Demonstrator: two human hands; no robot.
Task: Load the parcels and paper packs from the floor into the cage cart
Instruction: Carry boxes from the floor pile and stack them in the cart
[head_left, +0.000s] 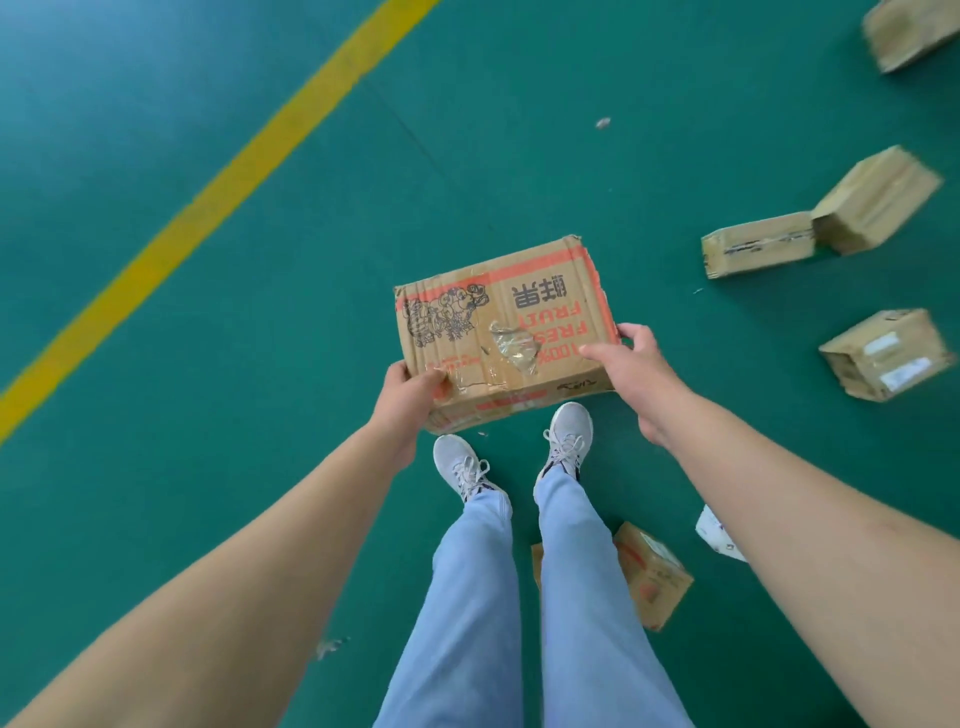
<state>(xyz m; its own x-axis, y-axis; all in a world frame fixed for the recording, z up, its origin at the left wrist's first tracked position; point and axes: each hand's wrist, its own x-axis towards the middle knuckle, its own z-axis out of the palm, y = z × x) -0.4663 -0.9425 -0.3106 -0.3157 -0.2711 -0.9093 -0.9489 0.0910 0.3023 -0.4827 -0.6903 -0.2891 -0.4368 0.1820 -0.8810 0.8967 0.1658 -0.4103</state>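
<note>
Head view | green floor (208, 364) | yellow line (208, 208) | scattered parcels (758, 244)

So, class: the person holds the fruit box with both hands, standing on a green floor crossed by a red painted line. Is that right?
Not quite. The line painted on the green floor is yellow, not red, as the head view shows. The rest stands: the left hand and right hand both hold the fruit box.

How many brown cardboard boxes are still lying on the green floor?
5: one at top right, two touching at right, one labelled below them, one behind the legs. More may lie outside the view.
</note>
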